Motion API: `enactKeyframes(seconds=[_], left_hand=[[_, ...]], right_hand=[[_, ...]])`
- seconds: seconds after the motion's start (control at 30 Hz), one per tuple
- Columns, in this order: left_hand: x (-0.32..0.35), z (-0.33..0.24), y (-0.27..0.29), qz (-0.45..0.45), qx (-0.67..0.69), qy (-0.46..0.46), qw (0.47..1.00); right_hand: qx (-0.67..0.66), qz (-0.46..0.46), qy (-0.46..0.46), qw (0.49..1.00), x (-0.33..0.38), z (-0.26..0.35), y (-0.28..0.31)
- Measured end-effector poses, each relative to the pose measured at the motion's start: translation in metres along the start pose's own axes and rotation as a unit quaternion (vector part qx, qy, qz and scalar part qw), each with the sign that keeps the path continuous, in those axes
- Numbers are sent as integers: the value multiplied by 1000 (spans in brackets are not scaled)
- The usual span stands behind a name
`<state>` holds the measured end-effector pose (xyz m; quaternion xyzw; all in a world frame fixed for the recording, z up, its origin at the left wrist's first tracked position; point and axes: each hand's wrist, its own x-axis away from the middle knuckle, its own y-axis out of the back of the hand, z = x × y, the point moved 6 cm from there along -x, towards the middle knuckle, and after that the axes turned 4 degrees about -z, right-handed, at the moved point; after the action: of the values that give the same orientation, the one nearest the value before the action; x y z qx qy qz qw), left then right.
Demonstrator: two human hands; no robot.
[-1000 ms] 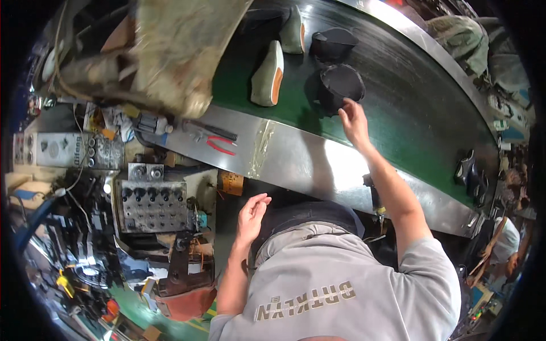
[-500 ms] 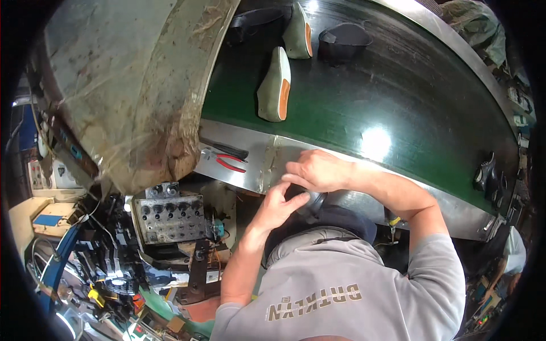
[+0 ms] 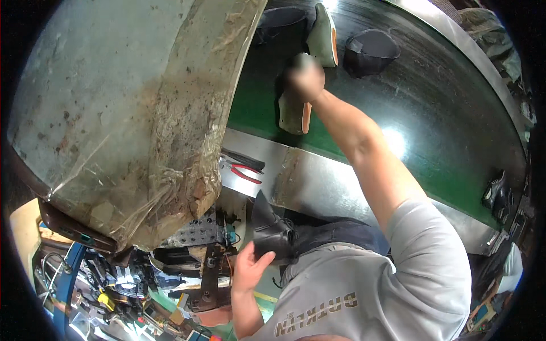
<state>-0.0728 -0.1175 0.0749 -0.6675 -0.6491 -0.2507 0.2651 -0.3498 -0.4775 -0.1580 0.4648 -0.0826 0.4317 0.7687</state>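
Note:
My left hand (image 3: pixel 253 268) grips the lower edge of a black leather shoe upper (image 3: pixel 272 236) with laces, thumb on the near side. It is held in front of my lap, next to the bench edge. My right hand (image 3: pixel 307 79) is stretched out over the green belt, on the upper part of a pale green shoe last (image 3: pixel 292 116) with an orange and white sole side. Its fingers are blurred, so their grip cannot be made out. A second shoe last (image 3: pixel 323 37) lies just beyond, beside a black upper (image 3: pixel 371 52).
Pliers with red handles (image 3: pixel 245 173) and a dark-handled tool (image 3: pixel 244 160) lie on the metal bench edge (image 3: pixel 318 173). A big, dirty, plastic-covered machine hood (image 3: pixel 131 113) fills the upper left. Black shoes (image 3: pixel 497 196) stand at the far right of the belt (image 3: pixel 438 148).
My right hand has left my left hand and reached forward to the nearer shoe last. My left hand has drawn back and down with the black upper, now plainly visible. The view has shifted.

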Motion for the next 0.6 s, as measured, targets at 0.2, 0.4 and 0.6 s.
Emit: enactKeyframes(seconds=[0.2, 0.4, 0.6], left_hand=[[-27, -13, -10, 21, -213, -119, 970], [-54, 36, -9, 95, 532, -43, 841], [-70, 96, -45, -10, 541, 87, 836]], right_hand=[[-39, 68, 253, 964, 40, -3, 65], [-261, 80, 293, 916, 139, -71, 181], [-522, 195, 24, 830, 174, -160, 200]])
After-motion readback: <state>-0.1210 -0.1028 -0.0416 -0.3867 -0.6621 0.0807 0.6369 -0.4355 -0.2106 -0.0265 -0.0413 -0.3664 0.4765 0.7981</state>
